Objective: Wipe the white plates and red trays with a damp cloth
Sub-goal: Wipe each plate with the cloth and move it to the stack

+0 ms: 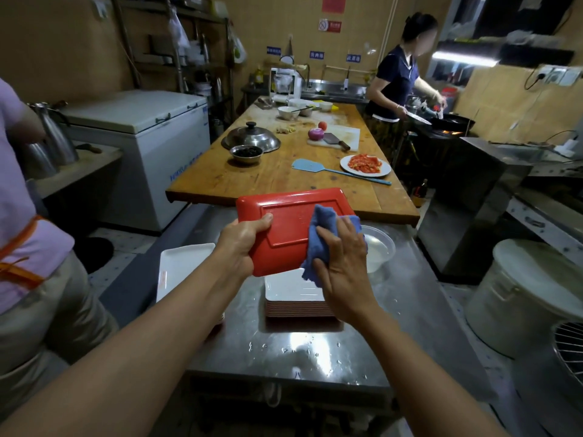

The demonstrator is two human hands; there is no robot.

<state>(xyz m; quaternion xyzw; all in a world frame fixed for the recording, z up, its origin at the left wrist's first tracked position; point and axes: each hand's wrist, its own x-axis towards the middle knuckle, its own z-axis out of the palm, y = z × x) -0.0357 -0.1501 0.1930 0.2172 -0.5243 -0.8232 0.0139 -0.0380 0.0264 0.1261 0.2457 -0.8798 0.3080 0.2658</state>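
Note:
A red tray (285, 222) is held up over the steel counter with its underside toward me. My left hand (243, 244) grips its left edge, thumb on the underside. My right hand (342, 263) presses a blue cloth (320, 238) flat against the tray's right side. Below them a stack of trays (295, 302) rests on the counter, its top face white and the edges beneath it reddish. One white rectangular plate (183, 269) lies to the left on the counter.
A clear bowl of water (380, 247) stands behind my right hand on the wet steel counter (315, 351). A wooden table (284, 171) beyond holds a lid, bowls, cutting board and a plate of tomato. One person stands close at left, another cooks at back right. A white bucket (523, 294) sits at right.

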